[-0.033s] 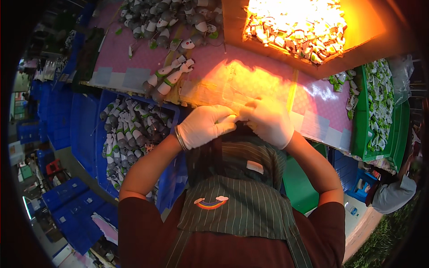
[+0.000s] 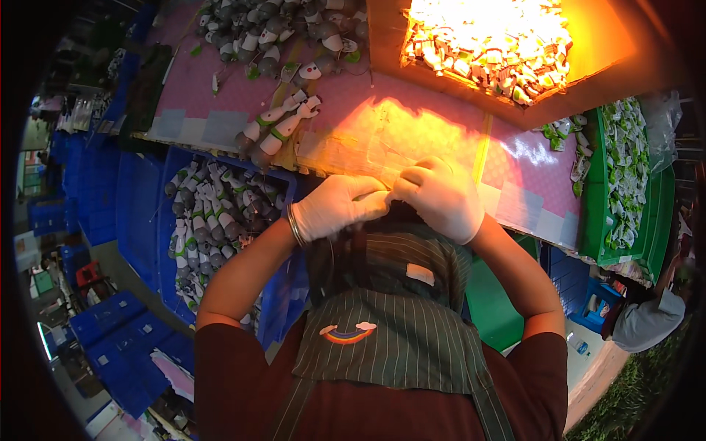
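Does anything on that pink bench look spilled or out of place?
A few white-and-grey toy parts lie loose on the pink bench, away from the heap at its far edge. Otherwise nothing looks spilled or damaged.

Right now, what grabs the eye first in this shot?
The glowing orange box at top right, heaped with small brightly lit packets. Below it, at centre, the gloved left hand and right hand meet fingertip to fingertip over the pink table. At left, a blue bin holds white-and-grey toy parts.
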The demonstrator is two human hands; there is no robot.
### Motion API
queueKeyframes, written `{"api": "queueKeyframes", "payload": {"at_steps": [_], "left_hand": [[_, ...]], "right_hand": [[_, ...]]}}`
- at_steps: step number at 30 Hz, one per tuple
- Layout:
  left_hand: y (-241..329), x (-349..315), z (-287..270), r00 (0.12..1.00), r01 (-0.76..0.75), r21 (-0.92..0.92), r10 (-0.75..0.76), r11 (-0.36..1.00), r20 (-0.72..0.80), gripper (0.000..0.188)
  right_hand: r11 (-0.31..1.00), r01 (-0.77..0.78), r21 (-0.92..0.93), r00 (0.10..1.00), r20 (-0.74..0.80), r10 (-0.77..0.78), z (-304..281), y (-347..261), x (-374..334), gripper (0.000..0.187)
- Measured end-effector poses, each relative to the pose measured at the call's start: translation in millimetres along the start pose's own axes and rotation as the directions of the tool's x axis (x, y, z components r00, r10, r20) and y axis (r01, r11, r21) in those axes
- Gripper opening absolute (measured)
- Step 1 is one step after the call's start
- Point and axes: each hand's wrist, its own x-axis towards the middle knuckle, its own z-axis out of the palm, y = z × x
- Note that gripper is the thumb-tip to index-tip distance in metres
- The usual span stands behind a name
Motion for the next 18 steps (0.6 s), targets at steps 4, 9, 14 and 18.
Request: {"api": "queueKeyframes", "payload": {"at_steps": [4, 9, 14, 18], "left_hand": [[-4.2, -8.2, 2.1, 0.86, 0.497, -0.567, -0.284, 0.656, 0.425, 0.038], [-3.8, -10.9, -3.0, 0.912, 0.403, -0.654, -0.221, 0.641, 0.345, 0.042], [-20.9, -13.2, -31.1, 0.975, 0.142, -0.165, -0.166, 0.976, -0.146, 0.037], [-51.2, -9.0, -79.4, 0.76, -0.022, 0.709, 0.473, 0.705, -0.446, 0.031]], "right_hand": [[0.995, 0.092, -0.046, 0.992, -0.08, -0.096, -1.6, -1.9, 8.7, 0.018], [0.98, -0.061, 0.192, 0.995, -0.063, 0.074, -0.3, -2.0, 19.0, 0.022], [0.977, -0.157, 0.146, 0.913, -0.355, 0.2, 10.8, -7.4, 13.6, 0.035], [0.956, -0.223, 0.191, 0.88, -0.384, 0.282, 17.6, 4.2, -5.8, 0.044]]}}
